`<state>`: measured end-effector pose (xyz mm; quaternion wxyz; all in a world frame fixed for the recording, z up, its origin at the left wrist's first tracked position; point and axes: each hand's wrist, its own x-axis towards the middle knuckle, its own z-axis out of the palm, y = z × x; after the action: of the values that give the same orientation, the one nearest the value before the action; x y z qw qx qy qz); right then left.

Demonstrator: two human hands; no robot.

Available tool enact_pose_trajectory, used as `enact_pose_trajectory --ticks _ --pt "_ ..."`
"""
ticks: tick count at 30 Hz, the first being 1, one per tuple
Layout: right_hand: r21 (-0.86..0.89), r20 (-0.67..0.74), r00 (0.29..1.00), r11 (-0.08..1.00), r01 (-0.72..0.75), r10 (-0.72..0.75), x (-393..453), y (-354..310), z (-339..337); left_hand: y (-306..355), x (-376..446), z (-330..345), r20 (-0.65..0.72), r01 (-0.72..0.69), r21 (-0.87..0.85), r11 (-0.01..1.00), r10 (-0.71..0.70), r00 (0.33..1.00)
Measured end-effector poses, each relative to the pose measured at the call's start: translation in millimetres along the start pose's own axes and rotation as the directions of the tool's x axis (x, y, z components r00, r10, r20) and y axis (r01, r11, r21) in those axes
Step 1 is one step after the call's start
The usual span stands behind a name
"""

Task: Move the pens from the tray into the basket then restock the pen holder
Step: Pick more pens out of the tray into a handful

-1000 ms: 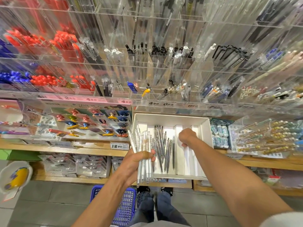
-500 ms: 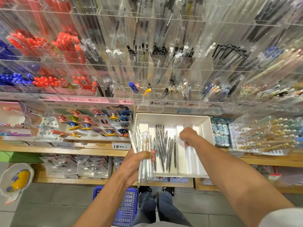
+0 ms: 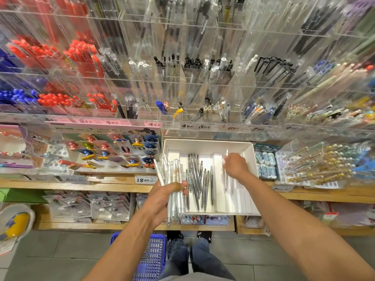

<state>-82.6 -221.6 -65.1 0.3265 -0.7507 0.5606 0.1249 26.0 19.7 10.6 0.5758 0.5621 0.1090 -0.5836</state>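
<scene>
Left hand [image 3: 162,196] gripped a thick bundle of white pens [image 3: 172,179], fingers curled round the barrels, just at the near-left corner of the white tray [image 3: 207,146]. Right hand [image 3: 235,166] reached into the tray's right part and pinched a single white pen [image 3: 226,173] between its fingertips, the pen's far end rising above the knuckles. Between the two hands, a loose group of grey metal pens [image 3: 199,179] lay in a middle compartment of the tray. This tray sat on a wooden shelf [image 3: 113,185]. Below, on the floor near the person's feet, stood the blue basket [image 3: 152,258]. Farther off, clear acrylic pen holders [image 3: 203,82] filled the wall display.
</scene>
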Motion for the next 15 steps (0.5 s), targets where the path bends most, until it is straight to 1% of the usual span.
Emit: enact_pose_trajectory --ticks 3,6,9,11,15 --pt "0.246 0.123 0.988 0.968 0.056 -0.088 -15.2 5.4 -9.4 -0.9 -1.2 1.4 -0.020 -0.021 -0.004 1.000 0.021 1.000" --pt "0.401 0.172 0.974 0.914 0.066 -0.146 -33.0 5.9 -18.3 -2.1 -3.0 5.0 -0.026 -0.052 -0.003 0.999 0.052 0.998" --pt "0.551 0.214 0.961 0.834 0.032 -0.178 -46.7 4.5 -25.3 -2.2 -8.0 10.9 -0.054 -0.102 0.000 0.995 0.102 0.993" --pt "0.601 0.234 0.945 0.798 0.044 -0.228 -55.7 1.9 -30.5 -5.0 -12.3 13.8 -0.095 -0.127 -0.018 0.992 0.124 0.988" --pt "0.608 0.264 0.904 0.785 0.115 -0.336 -69.8 -5.2 -40.3 -16.0 -28.0 18.8 -0.161 -0.182 0.005 0.983 0.181 0.970"
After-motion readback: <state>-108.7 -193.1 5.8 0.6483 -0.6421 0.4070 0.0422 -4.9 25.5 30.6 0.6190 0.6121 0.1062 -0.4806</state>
